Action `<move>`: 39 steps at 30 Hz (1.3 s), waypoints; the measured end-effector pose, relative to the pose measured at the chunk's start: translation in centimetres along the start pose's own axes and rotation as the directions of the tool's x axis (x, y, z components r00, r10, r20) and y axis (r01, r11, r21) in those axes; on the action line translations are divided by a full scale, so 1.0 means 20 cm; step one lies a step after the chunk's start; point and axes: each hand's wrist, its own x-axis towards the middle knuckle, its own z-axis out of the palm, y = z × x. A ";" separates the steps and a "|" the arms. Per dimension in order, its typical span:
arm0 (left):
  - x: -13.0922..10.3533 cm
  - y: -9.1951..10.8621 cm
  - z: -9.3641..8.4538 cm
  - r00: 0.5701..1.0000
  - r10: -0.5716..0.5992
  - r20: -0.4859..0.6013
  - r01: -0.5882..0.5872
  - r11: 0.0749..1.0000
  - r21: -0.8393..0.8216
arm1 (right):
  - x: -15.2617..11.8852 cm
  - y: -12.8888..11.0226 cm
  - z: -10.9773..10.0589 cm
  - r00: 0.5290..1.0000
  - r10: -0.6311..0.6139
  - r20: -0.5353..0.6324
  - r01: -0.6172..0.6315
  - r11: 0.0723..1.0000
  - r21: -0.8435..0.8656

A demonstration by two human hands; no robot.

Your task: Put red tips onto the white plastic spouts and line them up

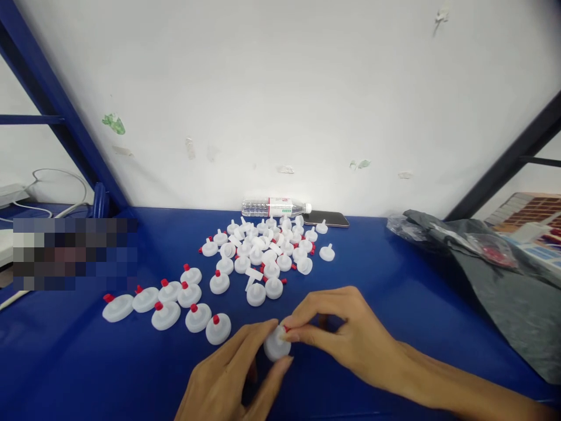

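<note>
White plastic cap (277, 345) with red tip (287, 329), at lower centre of the frame, above blue desk (350, 263). Held between thumb and fingers of left hand (236, 368); red tip pinched by closed thumb and forefinger of right hand (346, 333). To the left, group of red-tipped caps (198, 317); behind, pile of white caps (263, 248).

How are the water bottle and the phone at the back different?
The bottle is see-through, but the phone is dark. The bottle is rounded, while the phone is flat. The bottle has a white cap; the phone has none. Both lie on the blue table near the wall.
</note>
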 end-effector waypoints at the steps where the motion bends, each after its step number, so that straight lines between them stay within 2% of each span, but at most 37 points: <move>1: 0.00 0.00 0.00 1.000 -0.003 0.001 0.003 1.000 0.006 | 0.00 0.00 0.00 1.000 -0.023 0.001 0.023 1.000 -0.002; 5: -0.01 -0.02 0.03 0.999 0.039 0.003 -0.039 0.998 0.044 | 0.00 -0.01 0.00 0.967 -0.253 0.030 0.254 0.966 -0.050; 8: -0.01 -0.04 0.04 0.998 0.063 0.003 -0.063 0.997 0.044 | -0.01 0.00 0.00 0.942 -0.334 0.043 0.337 0.935 -0.114; 11: -0.02 -0.05 0.05 0.999 0.025 0.020 -0.026 0.998 0.062 | -0.02 0.01 0.01 0.953 -0.293 0.073 0.299 0.949 -0.099; 16: -0.01 -0.04 0.04 0.990 -0.085 0.109 0.075 0.993 0.092 | -0.02 0.05 0.04 0.981 -0.168 0.094 0.173 0.984 -0.051; 19: -0.01 -0.02 0.04 0.991 -0.088 0.098 0.077 0.991 0.113 | -0.02 0.06 0.05 0.992 -0.100 0.082 0.105 0.993 -0.056; 22: 0.00 -0.02 0.05 0.993 -0.074 0.087 0.060 0.986 0.154 | -0.01 0.06 0.03 0.993 -0.011 0.120 0.021 0.996 -0.085; 24: 0.00 -0.03 0.03 0.995 -0.081 0.063 0.064 0.971 0.229 | 0.00 0.05 0.00 0.991 -0.008 0.132 0.025 0.992 -0.127; 26: 0.01 -0.07 0.00 0.996 -0.091 0.007 0.084 0.941 0.329 | 0.02 0.03 -0.06 0.997 -0.048 0.062 0.059 0.979 -0.198; 28: 0.02 -0.12 -0.07 0.991 -0.117 -0.064 0.133 0.905 0.404 | 0.04 0.03 -0.13 0.993 -0.098 -0.062 0.075 0.952 -0.297; 31: 0.06 -0.19 -0.17 0.965 -0.219 -0.141 0.259 0.867 0.426 | 0.06 0.06 -0.22 0.975 -0.134 -0.175 0.040 0.889 -0.456; 33: 0.09 -0.22 -0.22 0.944 -0.292 -0.154 0.330 0.849 0.413 | 0.07 0.10 -0.24 0.985 -0.100 -0.140 0.011 0.848 -0.530; 35: 0.10 -0.23 -0.24 0.928 -0.328 -0.176 0.372 0.838 0.399 | 0.08 0.12 -0.22 0.997 -0.054 -0.055 0.012 0.815 -0.579; 39: 0.06 -0.17 -0.21 0.933 -0.249 -0.258 0.339 0.850 0.403 | 0.11 0.13 -0.13 0.991 -0.016 0.134 0.099 0.769 -0.632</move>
